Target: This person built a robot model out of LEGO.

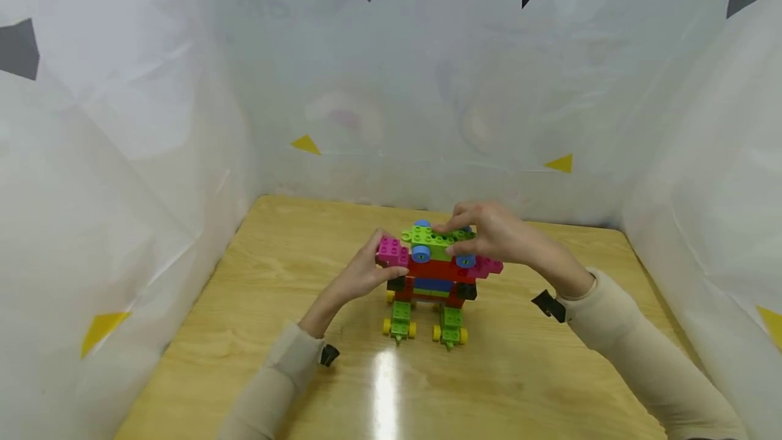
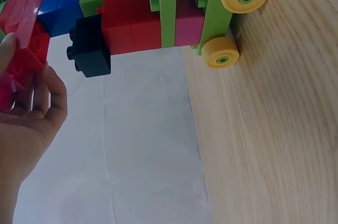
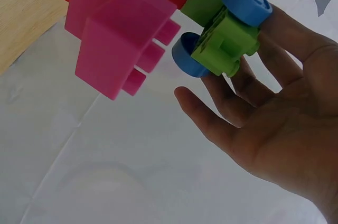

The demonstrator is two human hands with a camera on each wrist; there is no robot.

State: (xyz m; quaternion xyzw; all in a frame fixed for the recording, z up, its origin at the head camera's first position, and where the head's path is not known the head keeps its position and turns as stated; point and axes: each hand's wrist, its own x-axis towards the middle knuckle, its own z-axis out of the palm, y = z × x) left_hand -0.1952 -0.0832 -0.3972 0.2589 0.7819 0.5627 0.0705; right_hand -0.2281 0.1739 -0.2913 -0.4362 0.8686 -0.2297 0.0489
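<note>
A figure of toy building bricks stands on the table, its lower part on two green wheeled bases (image 1: 451,326) with yellow wheels. Across its top sits another green wheeled base (image 1: 435,242) with blue wheels, which my right hand (image 1: 491,233) pinches between thumb and fingers. My left hand (image 1: 362,271) grips the left end of the top, by the pink brick (image 1: 391,250) and the red bricks (image 2: 29,49). A second pink brick (image 3: 119,34) juts out on the right. Black bricks (image 2: 91,49) stick out lower down, beside blue and red ones.
The wooden table (image 1: 293,236) is walled by white sheeting (image 1: 427,87) at the back and both sides. Yellow and dark triangles mark the sheeting. A glare strip lies on the wood in front of the figure.
</note>
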